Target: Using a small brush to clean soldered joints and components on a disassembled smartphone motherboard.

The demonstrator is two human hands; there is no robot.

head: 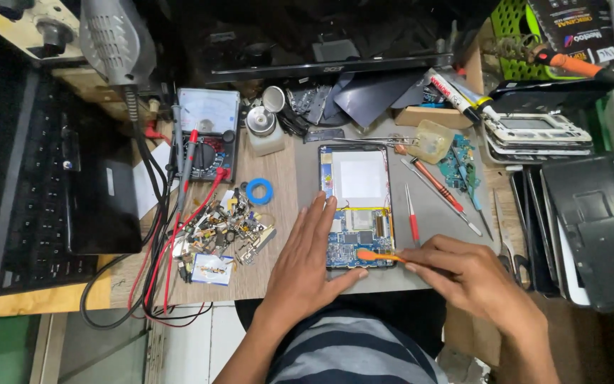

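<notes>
An opened tablet [355, 186] lies on the grey mat [435, 227], showing a white battery and a blue circuit board [355, 238] at its near end. My left hand [308, 263] rests flat beside the tablet's left edge, fingers touching it. With its fingers closed, my right hand [467, 274] holds a thin orange-tipped tool [378, 255] whose tip lies on the circuit board's lower edge.
A red-handled screwdriver [411, 219] and other drivers [438, 186] lie right of the tablet. A multimeter [207, 135] with red leads, a blue tape ring [259, 190] and a pile of small parts [218, 227] sit at left. Stacked device shells [591, 227] crowd the right, a black keyboard [44, 192] the far left.
</notes>
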